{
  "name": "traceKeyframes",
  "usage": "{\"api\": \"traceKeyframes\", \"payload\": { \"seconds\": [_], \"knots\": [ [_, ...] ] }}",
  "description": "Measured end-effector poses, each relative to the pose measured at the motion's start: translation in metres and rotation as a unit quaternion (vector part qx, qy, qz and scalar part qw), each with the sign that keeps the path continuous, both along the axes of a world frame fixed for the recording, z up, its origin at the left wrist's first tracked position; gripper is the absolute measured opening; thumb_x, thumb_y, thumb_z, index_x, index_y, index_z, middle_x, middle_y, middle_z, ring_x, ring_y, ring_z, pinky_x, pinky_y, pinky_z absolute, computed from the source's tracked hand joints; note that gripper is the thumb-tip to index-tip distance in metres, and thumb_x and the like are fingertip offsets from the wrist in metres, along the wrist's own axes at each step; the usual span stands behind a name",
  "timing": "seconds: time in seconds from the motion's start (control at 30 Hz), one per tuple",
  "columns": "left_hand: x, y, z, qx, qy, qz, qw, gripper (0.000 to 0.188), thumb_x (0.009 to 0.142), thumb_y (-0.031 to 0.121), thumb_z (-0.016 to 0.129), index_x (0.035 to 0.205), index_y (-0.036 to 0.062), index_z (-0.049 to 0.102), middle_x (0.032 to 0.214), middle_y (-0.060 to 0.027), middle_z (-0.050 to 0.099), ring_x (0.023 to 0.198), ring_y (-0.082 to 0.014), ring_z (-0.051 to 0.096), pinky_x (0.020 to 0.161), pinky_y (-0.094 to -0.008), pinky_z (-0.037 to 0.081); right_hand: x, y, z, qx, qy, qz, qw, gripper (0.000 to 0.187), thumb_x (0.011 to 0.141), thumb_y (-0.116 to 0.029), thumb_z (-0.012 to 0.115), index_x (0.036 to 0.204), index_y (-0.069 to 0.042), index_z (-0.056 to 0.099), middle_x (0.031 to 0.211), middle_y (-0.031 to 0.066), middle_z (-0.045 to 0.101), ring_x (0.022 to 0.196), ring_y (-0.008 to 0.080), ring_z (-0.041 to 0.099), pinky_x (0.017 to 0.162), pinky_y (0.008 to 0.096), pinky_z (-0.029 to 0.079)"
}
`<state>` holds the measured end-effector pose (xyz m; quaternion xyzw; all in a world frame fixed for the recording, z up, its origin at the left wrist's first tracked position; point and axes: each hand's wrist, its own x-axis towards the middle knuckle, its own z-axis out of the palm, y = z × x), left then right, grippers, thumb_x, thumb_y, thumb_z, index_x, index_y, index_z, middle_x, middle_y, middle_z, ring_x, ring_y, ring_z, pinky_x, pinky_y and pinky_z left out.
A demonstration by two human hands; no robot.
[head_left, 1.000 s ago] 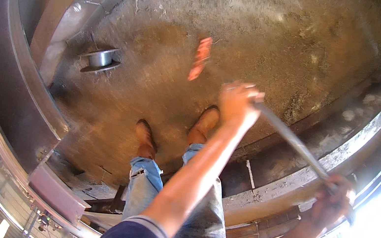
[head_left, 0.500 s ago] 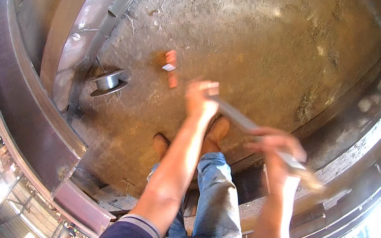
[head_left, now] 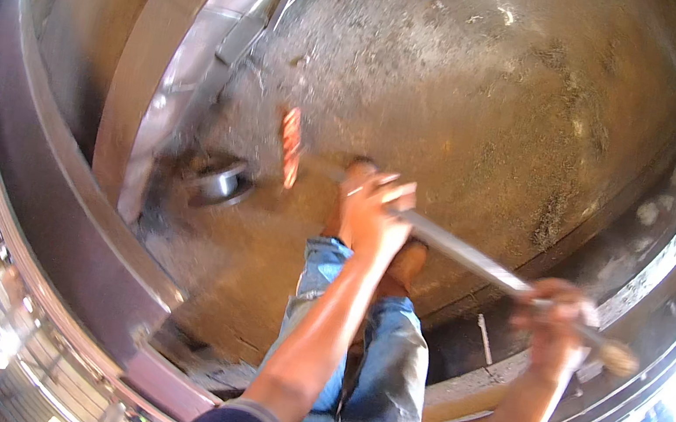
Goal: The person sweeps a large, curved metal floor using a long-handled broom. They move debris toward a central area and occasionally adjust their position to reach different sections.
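I have both hands on one long grey pole (head_left: 468, 254) that slants across my body above the floor (head_left: 456, 79). My left hand (head_left: 377, 217) is clenched round it ahead of my legs, fingers (head_left: 396, 194) wrapped over the top; my right hand (head_left: 554, 325) is blurred, but it grasps the pole farther back, just short of the tan butt end (head_left: 619, 359). Past my left hand the shaft smears into a faint streak toward a narrow red-orange head (head_left: 289, 149), which seems joined to it; I cannot tell whether that head touches the floor or hangs just over it. A blurred metal spool (head_left: 223, 184) sits near the head, on its left, with a long curved beam (head_left: 76, 187) beyond, and my boots (head_left: 407, 266) are planted under the pole. I judge the shaft stiff and fairly light for its length, though with the head so far out it should feel nose-heavy, wanting to dip and twist. It looks smooth, so a sweaty palm might slide, and nothing about it seems fragile. The best hold is the one I have: one fist well forward to carry the weight and steer, the other near the butt as a counter, with a good span between.
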<state>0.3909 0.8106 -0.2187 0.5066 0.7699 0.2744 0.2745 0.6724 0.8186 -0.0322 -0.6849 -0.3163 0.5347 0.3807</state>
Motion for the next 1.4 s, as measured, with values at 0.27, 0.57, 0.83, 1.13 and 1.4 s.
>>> {"api": "traceKeyframes", "payload": {
  "seconds": [0.27,0.57,0.83,1.13,1.4],
  "knots": [
    [-0.089,0.027,-0.118,-0.120,0.011,-0.055,0.991,0.011,0.085,0.003,0.069,0.094,0.0053,0.076,0.093,-0.0141,0.068,0.091,-0.0303,0.067,0.081,-0.0411,0.052,-0.152,0.072,-0.028,0.010,-0.010,0.191,0.981,0.023,0.094,-0.027,0.072,0.091,-0.005,0.076,0.095,0.0119,0.077,0.080,0.0250,0.074,0.073,0.0359,0.058],
    [0.121,0.253,0.048,-0.034,-0.227,-0.263,0.937,0.016,0.081,0.018,0.079,0.096,0.0181,0.078,0.107,-0.0102,0.071,0.123,-0.0328,0.060,0.114,-0.0654,0.035,0.020,0.098,0.114,0.074,-0.108,-0.151,0.980,0.026,0.099,-0.024,0.058,0.101,0.001,0.063,0.099,0.0154,0.066,0.076,0.0177,0.062,0.061,0.0269,0.051],
    [-0.134,0.111,-0.018,-0.073,0.004,-0.025,0.997,0.008,0.082,0.017,0.076,0.082,0.0113,0.070,0.087,-0.0119,0.070,0.093,-0.0360,0.065,0.085,-0.0463,0.051,-0.127,0.126,-0.012,-0.002,0.071,-0.077,0.995,0.021,0.095,-0.022,0.065,0.100,-0.001,0.066,0.097,0.0129,0.069,0.078,0.0187,0.065,0.067,0.0316,0.052],
    [-0.162,0.158,-0.137,-0.019,-0.069,-0.020,0.997,0.011,0.086,0.006,0.068,0.094,0.0002,0.073,0.082,-0.0077,0.068,0.077,-0.0212,0.065,0.072,-0.0366,0.052,-0.243,0.158,-0.026,-0.066,-0.012,0.028,0.997,0.015,0.099,-0.018,0.064,0.097,-0.004,0.068,0.100,0.0101,0.073,0.076,0.0114,0.060,0.067,0.0264,0.047],
    [0.102,0.299,0.016,-0.024,-0.189,-0.321,0.928,0.014,0.074,0.009,0.078,0.087,0.0111,0.072,0.097,-0.0106,0.070,0.102,-0.0298,0.067,0.089,-0.0432,0.055,-0.082,0.132,0.098,0.218,-0.261,-0.171,0.925,0.027,0.103,-0.023,0.052,0.110,0.002,0.060,0.105,0.0151,0.063,0.075,0.0138,0.055,0.060,0.0231,0.044]
  ]
}}
